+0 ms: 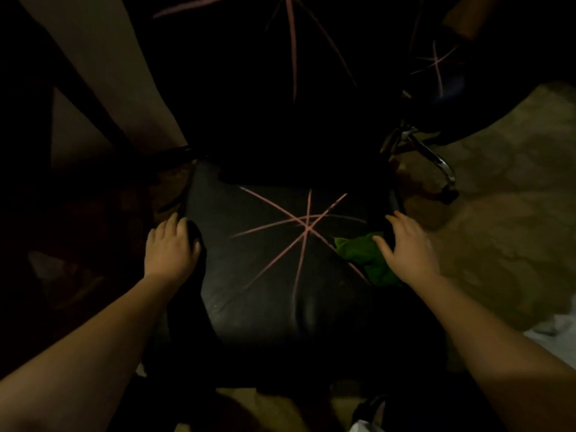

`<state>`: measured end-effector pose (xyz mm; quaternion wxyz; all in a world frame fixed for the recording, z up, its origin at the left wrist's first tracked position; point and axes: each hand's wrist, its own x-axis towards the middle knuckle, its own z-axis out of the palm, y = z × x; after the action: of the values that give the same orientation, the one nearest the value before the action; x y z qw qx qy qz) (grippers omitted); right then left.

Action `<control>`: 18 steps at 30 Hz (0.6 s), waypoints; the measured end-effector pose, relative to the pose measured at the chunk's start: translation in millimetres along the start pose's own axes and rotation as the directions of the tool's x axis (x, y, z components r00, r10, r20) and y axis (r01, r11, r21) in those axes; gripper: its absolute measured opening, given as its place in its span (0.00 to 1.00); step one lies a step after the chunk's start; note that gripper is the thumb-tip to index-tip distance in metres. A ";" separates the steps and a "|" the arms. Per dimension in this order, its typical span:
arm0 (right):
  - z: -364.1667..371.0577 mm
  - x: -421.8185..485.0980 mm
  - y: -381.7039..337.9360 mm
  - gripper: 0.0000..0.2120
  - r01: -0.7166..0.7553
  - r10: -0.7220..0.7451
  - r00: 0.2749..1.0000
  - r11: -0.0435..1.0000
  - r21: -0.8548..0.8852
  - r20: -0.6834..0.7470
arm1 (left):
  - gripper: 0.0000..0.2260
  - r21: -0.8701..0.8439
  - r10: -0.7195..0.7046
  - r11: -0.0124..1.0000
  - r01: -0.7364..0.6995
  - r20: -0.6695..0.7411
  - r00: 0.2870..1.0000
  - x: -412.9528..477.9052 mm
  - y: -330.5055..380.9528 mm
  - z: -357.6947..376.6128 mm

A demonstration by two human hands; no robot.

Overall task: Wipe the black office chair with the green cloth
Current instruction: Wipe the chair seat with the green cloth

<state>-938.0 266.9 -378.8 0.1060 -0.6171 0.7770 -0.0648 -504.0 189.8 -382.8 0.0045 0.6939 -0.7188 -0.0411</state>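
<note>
**Right hand (pixel 405 244) flat on the green cloth (pixel 369 260), left hand (pixel 170 247) at the seat edge**

Right hand is down, right of centre, fingers spread and fairly straight, thumb and palm pressing on the green cloth with nothing gripped. The cloth lies bunched on the right side of the black office chair (pixel 274 275), partly hidden under that hand. Over at the left of the seat, the left hand rests on the dark edge, fingers extended and relaxed; the gloom there hides what exactly lies beneath it. Pink lines (pixel 307 224) cross in a star on the seat, and more run up the backrest, which melts into black at the top of the frame. At upper right, a second chair (pixel 448 85) shows a chrome base (pixel 431 157), its top cut off. Something white (pixel 548 333) at the lower right edge is too cropped to identify.
</note>
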 end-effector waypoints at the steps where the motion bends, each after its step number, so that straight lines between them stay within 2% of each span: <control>1: 4.7 2.2 -0.2 0.29 -0.001 0.001 1.000 1.000 0.011 -0.014 | 0.27 -0.018 -0.032 0.999 0.032 0.010 0.999 1.7 -0.9 2.1; 3: 14.2 2.1 0.1 0.31 -0.018 0.020 0.999 0.999 0.039 -0.042 | 0.28 -0.093 -0.116 0.989 0.119 0.031 0.993 1.4 -2.6 11.2; 5: 21.1 -2.2 3.2 0.34 -0.040 0.042 0.998 0.997 0.066 -0.038 | 0.29 -0.238 -0.191 0.951 0.197 0.049 0.980 -1.0 -3.9 21.5; 7: 22.7 -3.1 7.6 0.34 -0.049 0.051 0.998 0.996 0.079 -0.028 | 0.29 -0.345 -0.212 0.910 0.229 0.088 0.973 -2.4 -5.4 30.0; 11: 24.4 -8.3 6.6 0.29 -0.051 0.053 0.998 0.998 0.047 -0.039 | 0.29 -0.350 -0.216 0.906 0.236 0.097 0.972 -4.0 -8.4 37.0; 18: 28.7 -41.8 18.6 0.30 -0.060 0.063 0.996 0.996 0.059 -0.059 | 0.29 -0.351 -0.205 0.909 0.225 0.092 0.974 -36.7 0.7 35.4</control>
<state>-939.5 312.7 -407.4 0.1018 -0.5874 0.7963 -0.1025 -505.6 228.4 -416.2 0.1076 0.7549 -0.6184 -0.1902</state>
